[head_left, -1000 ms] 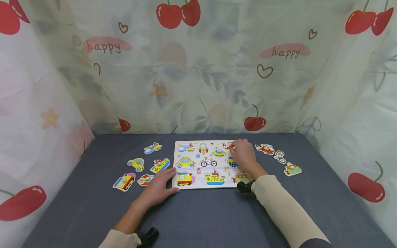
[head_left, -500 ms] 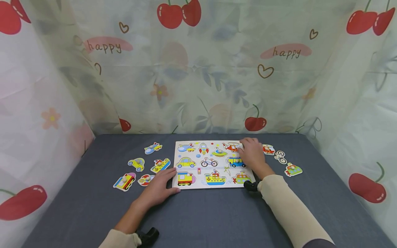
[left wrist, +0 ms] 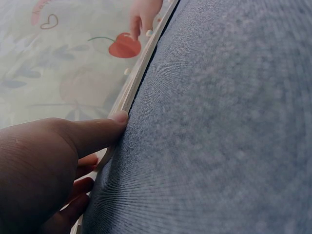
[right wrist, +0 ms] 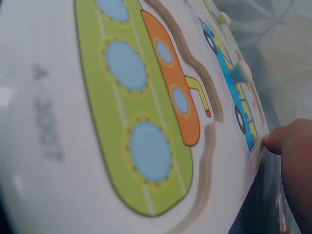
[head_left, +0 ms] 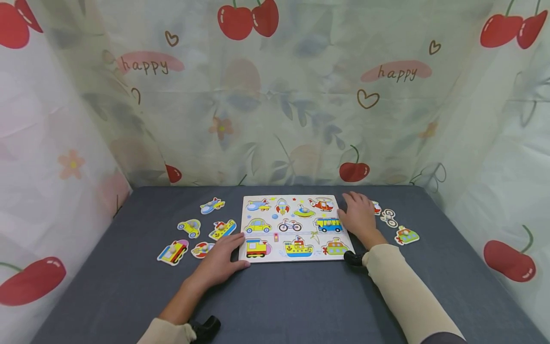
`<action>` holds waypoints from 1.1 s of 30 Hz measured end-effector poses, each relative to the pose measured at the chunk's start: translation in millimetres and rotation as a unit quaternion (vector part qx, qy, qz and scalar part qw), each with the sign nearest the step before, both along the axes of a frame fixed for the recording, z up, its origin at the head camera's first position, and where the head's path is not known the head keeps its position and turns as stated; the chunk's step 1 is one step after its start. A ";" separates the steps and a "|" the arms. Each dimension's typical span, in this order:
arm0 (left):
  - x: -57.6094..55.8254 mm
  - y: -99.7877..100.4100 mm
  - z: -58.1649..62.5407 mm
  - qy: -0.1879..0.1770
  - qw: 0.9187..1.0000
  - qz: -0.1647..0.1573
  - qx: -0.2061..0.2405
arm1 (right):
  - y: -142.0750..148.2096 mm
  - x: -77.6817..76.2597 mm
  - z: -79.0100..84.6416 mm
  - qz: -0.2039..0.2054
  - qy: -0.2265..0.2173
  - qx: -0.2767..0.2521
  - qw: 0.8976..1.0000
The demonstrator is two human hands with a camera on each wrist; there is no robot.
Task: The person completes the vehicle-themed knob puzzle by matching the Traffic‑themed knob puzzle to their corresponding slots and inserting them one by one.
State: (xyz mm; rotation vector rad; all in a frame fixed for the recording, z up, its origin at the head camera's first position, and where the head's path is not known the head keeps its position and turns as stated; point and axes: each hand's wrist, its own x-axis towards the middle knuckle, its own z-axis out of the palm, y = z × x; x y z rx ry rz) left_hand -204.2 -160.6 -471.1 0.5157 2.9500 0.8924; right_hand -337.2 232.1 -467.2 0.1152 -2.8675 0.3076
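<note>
A wooden puzzle board (head_left: pixel 277 255) with vehicle pictures lies on the table. My left hand (head_left: pixel 216 263) holds its near left corner; in the left wrist view the thumb (left wrist: pixel 100 134) presses the near edge and the fingers bend at the side. My right hand (head_left: pixel 361 215) is at the right edge, fingers relaxed, the thumb (right wrist: pixel 278 140) at the rim. A knobbed bus piece (head_left: pixel 328 224) and a flying saucer piece (head_left: pixel 303 210) sit in their recesses. Beyond my right hand lies a helicopter piece (head_left: pixel 376 207), mostly hidden.
Right of the board lie a bicycle piece (head_left: pixel 388 218) and a submarine piece (head_left: pixel 406 235). On the left are a plane (head_left: pixel 212 206), a car (head_left: pixel 189 228), a ship (head_left: pixel 222 230), a train (head_left: pixel 173 252) and a partly covered red-and-white piece (head_left: pixel 201 249). Patterned curtains surround the dark table.
My right hand has moved right, from over the board's upper right part to its right edge, uncovering the printed helicopter and the bus piece. My left hand has stayed in place.
</note>
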 end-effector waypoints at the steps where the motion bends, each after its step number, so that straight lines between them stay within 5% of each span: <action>1: -0.1 0.0 0.0 0.001 1.000 0.000 0.000 | 1.6 -0.1 -0.4 -0.002 -0.002 -0.003 1.000; 33: -0.9 -0.7 -3.3 0.005 1.000 0.003 -0.005 | 33.5 4.0 -5.9 -0.107 -0.060 -0.068 0.990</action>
